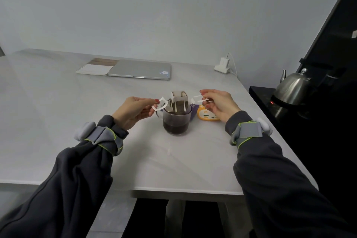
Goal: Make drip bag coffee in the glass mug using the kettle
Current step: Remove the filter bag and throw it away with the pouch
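A glass mug (176,124) holding dark coffee stands mid-table. A wet drip bag (178,102) hangs over its mouth, raised a little above the rim. My left hand (133,111) pinches the bag's left paper ear (160,103). My right hand (220,105) pinches the right paper ear (199,99). The steel kettle (292,88) sits on a black base at the far right, off the table, with a red light lit.
The torn orange and purple drip bag wrapper (205,115) lies just right of the mug. A closed laptop (141,69) and a notebook (95,67) lie at the back of the white table (58,102). A white charger (224,64) stands at the back right.
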A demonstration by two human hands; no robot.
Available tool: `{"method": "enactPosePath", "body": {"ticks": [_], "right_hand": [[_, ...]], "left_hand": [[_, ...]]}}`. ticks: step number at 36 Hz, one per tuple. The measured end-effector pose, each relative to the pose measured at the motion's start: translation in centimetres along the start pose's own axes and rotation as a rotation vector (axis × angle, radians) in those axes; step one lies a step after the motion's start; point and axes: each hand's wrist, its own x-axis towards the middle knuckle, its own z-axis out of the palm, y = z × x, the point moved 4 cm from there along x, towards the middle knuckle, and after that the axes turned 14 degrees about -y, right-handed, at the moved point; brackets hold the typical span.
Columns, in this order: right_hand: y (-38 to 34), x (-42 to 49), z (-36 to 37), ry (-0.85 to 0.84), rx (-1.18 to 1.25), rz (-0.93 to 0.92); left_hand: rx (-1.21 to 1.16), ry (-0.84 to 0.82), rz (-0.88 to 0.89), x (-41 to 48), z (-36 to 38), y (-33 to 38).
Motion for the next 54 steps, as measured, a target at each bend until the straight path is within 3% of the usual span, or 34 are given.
{"method": "enactPosePath", "body": {"ticks": [23, 41, 54], "right_hand": [[-0.1, 0.1, 0.2, -0.024, 0.037, 0.0], [0.7, 0.5, 0.9, -0.041, -0.258, 0.064], [0.4, 0.3, 1.5, -0.068, -0.13, 0.025]], "left_hand": [[0.014, 0.026, 0.018, -0.4, 0.3, 0.3], [0.054, -0.034, -0.018, -0.2, 0.9, -1.5], [-0.017, -0.046, -0.01, -0.1, 0.9, -0.6]]}}
